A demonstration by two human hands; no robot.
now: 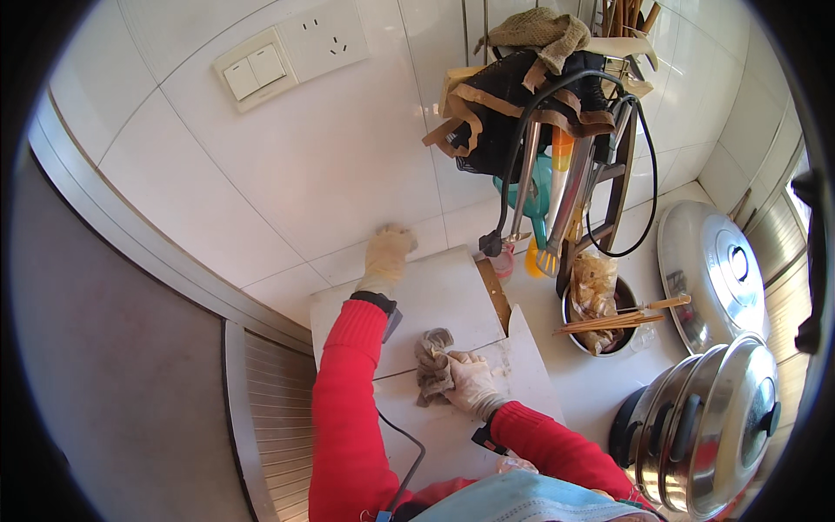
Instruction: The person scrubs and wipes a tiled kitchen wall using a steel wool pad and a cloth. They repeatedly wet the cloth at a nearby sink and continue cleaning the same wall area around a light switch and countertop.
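Note:
My right hand [471, 382], in a pale glove, is closed on a crumpled grey-brown cloth [433, 372]. The cloth rests on the white tiled counter section [417, 307], close to a seam between two tiles. Farther off, my gloved left hand [386, 256] is at the back edge of this surface, against or very near the white wall tiles [352, 163]. It is blurred, and its fingertips are hard to make out, so whether it holds anything is unclear. Red sleeves and black wrist straps show on both arms.
Right of the tiles, a metal bowl [631, 344] holds a stained bag, with chopsticks [603, 322] across it. A steel lid [708, 274] leans behind a stacked steamer pot [691, 430]. Ladles and a black cable [654, 196] hang from a wall rack. Wall switches [256, 70] are upper left.

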